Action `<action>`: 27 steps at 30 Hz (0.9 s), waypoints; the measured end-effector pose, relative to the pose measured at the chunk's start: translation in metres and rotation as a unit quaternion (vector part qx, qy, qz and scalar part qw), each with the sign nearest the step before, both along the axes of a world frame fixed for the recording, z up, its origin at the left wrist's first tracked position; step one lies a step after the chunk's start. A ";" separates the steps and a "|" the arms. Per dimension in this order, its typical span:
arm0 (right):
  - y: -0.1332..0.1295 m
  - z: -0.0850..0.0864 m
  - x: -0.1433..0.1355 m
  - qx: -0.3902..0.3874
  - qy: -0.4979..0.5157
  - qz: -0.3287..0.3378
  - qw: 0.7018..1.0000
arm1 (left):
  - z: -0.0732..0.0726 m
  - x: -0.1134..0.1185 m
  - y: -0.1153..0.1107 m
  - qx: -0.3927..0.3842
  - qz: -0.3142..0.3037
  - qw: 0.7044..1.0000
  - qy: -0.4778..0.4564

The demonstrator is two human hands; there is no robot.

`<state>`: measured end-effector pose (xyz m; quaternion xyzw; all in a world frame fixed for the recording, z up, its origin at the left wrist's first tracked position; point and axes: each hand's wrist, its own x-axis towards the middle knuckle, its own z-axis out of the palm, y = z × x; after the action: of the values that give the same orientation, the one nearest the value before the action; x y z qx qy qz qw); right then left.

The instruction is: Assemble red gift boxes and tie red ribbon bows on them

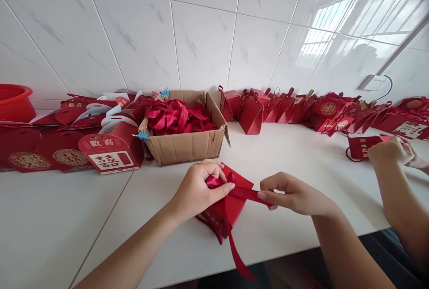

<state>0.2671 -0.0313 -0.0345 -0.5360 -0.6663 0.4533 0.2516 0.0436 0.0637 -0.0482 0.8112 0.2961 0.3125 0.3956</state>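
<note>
A small red gift box [239, 206] lies on the white table in front of me. Red satin ribbon [246, 193] crosses its top, and one tail hangs past the table's front edge. My left hand [201, 188] pinches the ribbon at the box's upper left, thumb and fingers closed. To the right of the box, my right hand [290, 193] grips another stretch of the ribbon, which runs taut between both hands. A dark red cord [214, 228] sticks out at the box's lower left.
Behind the box stands a cardboard box [187, 146] of red ribbons. Decorated red boxes [112, 152] fill the left, with a red tub [15, 105] beyond. Folded red boxes [251, 116] line the wall. At right, another person's hands [390, 152] hold a red box.
</note>
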 end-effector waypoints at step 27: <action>0.014 -0.003 0.043 0.056 -0.064 0.056 0.995 | 0.000 -0.006 0.006 -0.023 -0.075 0.997 -0.018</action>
<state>0.3099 -0.0169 -0.0378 -0.5107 -0.7347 0.3929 0.2121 0.0377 0.0700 -0.0482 0.8161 0.2340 0.2901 0.4417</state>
